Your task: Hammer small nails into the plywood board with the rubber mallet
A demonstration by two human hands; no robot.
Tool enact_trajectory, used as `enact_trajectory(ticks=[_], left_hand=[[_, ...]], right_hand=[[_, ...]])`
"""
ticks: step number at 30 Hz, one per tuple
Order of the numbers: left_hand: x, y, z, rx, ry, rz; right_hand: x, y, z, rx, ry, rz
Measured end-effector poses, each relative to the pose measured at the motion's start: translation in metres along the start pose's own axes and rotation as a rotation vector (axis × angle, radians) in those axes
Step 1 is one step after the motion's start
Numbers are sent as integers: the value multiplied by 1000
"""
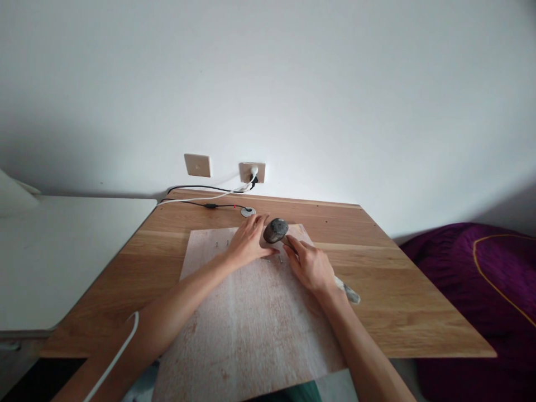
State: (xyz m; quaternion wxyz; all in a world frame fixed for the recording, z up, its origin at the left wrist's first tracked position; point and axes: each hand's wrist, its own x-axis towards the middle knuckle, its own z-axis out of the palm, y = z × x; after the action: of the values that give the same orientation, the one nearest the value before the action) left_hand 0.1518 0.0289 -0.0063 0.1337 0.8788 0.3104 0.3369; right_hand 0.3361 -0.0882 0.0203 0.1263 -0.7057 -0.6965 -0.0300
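right hand (312,265) — fingers clenched round handle of mallet (276,230), over pale board (251,329). left hand (247,243) — thumb and fingers parted beside mallet head, near upright nail (281,259).

A dark-headed mallet (276,230) slants over a pale, mottled board (251,329) on the worktop (397,312); thin nails (281,259) stand toward the board's far end.

One mallet (275,230), one board (247,318), two wall plates (197,165) (261,172).
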Motion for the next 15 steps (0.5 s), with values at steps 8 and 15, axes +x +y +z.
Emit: enact_trajectory(ticks=[8,15], left_hand=[[2,6,-20,-61,-79,168],[-8,27,-38,113,-444,432]], right_hand=[[3,6,-5,-48,9,249],[4,16,-2,-45,-17,359]])
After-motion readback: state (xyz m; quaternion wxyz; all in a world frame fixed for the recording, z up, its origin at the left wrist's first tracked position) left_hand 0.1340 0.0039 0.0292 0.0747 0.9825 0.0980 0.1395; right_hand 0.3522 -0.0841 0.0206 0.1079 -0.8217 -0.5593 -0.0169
